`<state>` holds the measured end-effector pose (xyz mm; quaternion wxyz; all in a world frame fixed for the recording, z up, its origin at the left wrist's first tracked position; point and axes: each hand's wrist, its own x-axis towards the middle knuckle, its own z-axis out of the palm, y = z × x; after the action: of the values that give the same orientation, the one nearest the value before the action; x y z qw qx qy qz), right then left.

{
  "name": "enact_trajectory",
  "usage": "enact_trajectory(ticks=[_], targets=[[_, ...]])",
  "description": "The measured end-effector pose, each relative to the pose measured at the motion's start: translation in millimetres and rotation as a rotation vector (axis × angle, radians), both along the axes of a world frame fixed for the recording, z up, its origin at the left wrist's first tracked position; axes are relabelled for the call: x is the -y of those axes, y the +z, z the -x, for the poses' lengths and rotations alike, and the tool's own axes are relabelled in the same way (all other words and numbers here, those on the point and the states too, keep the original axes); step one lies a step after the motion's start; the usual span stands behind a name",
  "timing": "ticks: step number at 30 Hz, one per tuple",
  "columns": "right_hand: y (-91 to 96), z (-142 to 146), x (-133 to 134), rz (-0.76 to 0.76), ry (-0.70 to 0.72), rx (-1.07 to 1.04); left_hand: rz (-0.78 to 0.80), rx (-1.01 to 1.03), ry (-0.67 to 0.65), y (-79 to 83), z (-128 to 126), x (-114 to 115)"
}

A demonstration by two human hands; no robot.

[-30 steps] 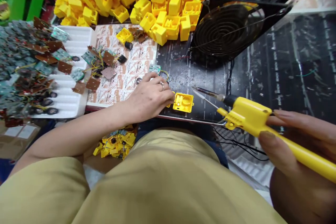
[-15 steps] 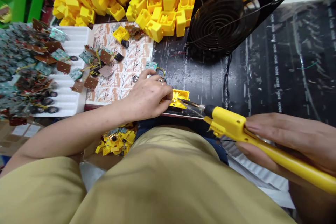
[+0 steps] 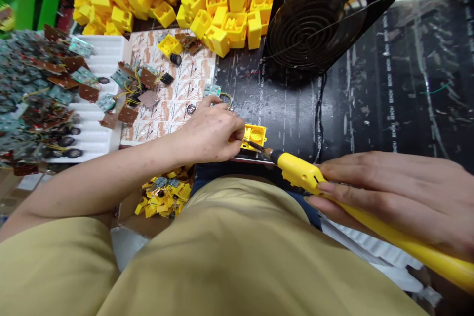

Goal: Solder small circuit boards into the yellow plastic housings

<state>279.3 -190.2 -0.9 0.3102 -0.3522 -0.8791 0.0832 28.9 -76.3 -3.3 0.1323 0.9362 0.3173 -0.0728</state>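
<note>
A yellow soldering iron (image 3: 299, 170) lies in my right hand (image 3: 396, 192), whose fingers are closed around its handle. The iron's metal tip reaches into a small yellow plastic housing (image 3: 256, 134) at the table's front edge. My left hand (image 3: 215, 131) is closed on the left end of that housing and covers part of it. Just beyond my left fingers sits a small green circuit board (image 3: 213, 90) with a yellow wire. A round black-rimmed part (image 3: 190, 109) lies left of the hand.
A black fan (image 3: 311, 29) stands at the back, with its cable (image 3: 320, 113) running forward. Yellow housings (image 3: 229, 5) are heaped behind. Circuit boards with wires (image 3: 33, 74) pile over a white tray (image 3: 111, 49) at left. Below, a box (image 3: 133, 219) holds yellow parts.
My right hand has moved left and forward with the soldering iron, bringing its tip deeper into the housing, close to my left fingers. The left hand has hardly moved.
</note>
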Motion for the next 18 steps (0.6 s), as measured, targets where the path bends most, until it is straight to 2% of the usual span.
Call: enact_trajectory(ticks=[3, 8, 14, 18], targets=[[2.1, -3.7, -1.1, -0.088, 0.088, 0.068, 0.013, 0.006, 0.009, 0.2, -2.4, -0.2], [-4.7, -16.9, 8.5, 0.034, 0.005, 0.023, 0.007, 0.026, 0.001, 0.2, -2.6, -1.4], [-9.1, -14.5, 7.9, -0.009, 0.008, -0.001, 0.022, -0.001, -0.019, 2.0, -1.5, -4.3], [-12.3, -9.2, 10.4, 0.012, -0.048, -0.049, 0.053, -0.023, -0.029, 6.0, -0.5, -5.7]])
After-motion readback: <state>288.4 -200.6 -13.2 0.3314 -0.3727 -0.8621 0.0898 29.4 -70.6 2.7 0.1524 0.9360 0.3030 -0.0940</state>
